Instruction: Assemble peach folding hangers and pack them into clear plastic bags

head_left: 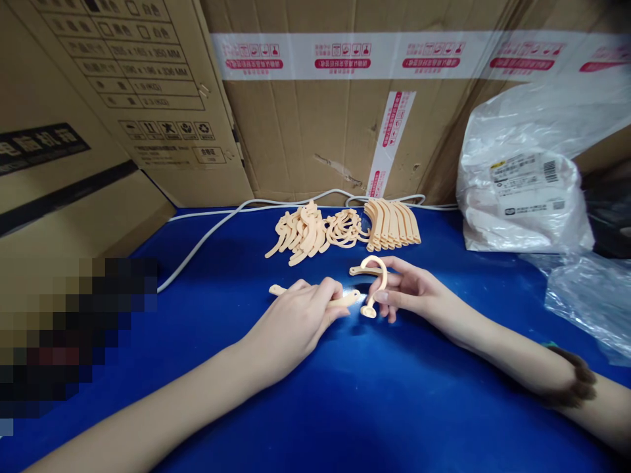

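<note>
A beige plastic hanger arm (348, 299), a slim strip with a hole at its end, is gripped in my left hand (300, 315). Its middle is hidden under the fingers. Just to the right, my right hand (411, 289) pinches a beige hanger hook (382, 276), held upright with its round foot at the bottom. The hook's foot is close to the arm's right end but apart from it. Behind the hook, another hanger arm (359, 270) passes behind my right fingers; whether they touch it I cannot tell.
Farther back on the blue table (315, 407) are a loose pile of hanger arms (303, 233), a heap of hooks (345, 228) and a neat row of arms (392, 223). A white cable (202, 240) runs behind them. Cardboard boxes (305, 131) and a plastic bag (522, 197) stand around.
</note>
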`<move>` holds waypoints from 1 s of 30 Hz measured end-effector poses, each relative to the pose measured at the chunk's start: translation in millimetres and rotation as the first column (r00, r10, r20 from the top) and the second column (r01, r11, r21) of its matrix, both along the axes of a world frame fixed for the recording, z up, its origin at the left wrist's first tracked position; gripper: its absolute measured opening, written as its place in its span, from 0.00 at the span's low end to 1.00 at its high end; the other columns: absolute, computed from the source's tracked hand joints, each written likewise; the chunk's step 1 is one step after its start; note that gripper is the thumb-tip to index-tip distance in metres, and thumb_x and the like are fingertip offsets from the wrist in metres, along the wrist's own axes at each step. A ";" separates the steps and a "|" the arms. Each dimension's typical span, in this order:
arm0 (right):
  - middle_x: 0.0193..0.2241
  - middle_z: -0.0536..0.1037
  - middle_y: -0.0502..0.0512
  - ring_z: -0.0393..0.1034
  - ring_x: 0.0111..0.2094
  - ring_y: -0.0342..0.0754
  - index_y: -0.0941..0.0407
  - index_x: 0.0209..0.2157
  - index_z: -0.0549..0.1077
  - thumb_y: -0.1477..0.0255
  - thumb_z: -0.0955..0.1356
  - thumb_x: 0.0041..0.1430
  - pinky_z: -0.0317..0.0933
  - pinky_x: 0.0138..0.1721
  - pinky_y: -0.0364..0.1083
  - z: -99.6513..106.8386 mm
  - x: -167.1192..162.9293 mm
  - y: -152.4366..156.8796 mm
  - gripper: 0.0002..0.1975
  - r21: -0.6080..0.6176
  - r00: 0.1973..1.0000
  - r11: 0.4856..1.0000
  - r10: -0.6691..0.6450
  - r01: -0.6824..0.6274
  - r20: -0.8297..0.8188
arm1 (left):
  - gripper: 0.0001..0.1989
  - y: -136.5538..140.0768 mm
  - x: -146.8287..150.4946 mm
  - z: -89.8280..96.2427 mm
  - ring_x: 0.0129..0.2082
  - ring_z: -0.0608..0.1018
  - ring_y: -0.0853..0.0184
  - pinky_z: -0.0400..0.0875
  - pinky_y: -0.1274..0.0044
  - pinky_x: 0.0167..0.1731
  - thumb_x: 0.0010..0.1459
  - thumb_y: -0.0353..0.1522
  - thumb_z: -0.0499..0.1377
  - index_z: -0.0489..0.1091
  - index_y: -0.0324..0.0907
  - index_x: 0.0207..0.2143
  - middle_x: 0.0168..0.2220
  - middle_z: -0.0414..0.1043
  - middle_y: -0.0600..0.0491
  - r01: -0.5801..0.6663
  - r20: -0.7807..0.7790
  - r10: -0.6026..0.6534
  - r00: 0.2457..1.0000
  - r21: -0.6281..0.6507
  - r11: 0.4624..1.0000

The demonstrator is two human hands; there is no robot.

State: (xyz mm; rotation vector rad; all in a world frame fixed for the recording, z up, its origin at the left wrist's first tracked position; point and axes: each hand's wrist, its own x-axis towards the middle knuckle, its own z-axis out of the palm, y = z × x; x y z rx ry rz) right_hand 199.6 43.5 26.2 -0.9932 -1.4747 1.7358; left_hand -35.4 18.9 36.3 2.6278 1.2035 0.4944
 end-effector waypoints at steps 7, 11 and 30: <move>0.34 0.77 0.52 0.71 0.29 0.41 0.55 0.54 0.66 0.67 0.74 0.56 0.68 0.29 0.42 1.4 0.2 0.1 0.26 0.000 1.000 1.000 0.005 -0.005 0.001 | 0.09 -0.7 0.2 -0.2 0.27 0.74 0.67 0.64 0.76 0.28 0.72 0.35 0.44 0.60 0.44 0.39 0.32 0.73 0.56 0.012 0.009 -0.012 1.000 0.025 1.000; 0.33 0.76 0.51 0.71 0.28 0.41 0.55 0.54 0.66 0.67 0.73 0.56 0.67 0.28 0.41 2.2 -0.5 -0.1 0.25 -0.004 1.000 1.000 -0.001 0.001 0.001 | 0.10 -1.3 -0.1 1.0 0.30 0.76 0.67 0.66 0.76 0.31 0.73 0.34 0.42 0.62 0.44 0.44 0.36 0.76 0.55 0.064 0.017 -0.064 0.998 -0.002 0.998; 0.34 0.77 0.49 0.70 0.26 0.38 0.54 0.44 0.65 0.69 0.76 0.53 0.66 0.26 0.39 -1.0 3.0 1.8 0.21 -0.079 0.992 0.992 -0.108 0.103 -0.065 | 0.07 -4.2 -1.2 3.9 0.35 0.71 0.66 0.64 0.76 0.32 0.68 0.28 0.51 0.65 0.41 0.46 0.43 0.76 0.54 0.121 0.138 -0.124 0.983 0.031 0.992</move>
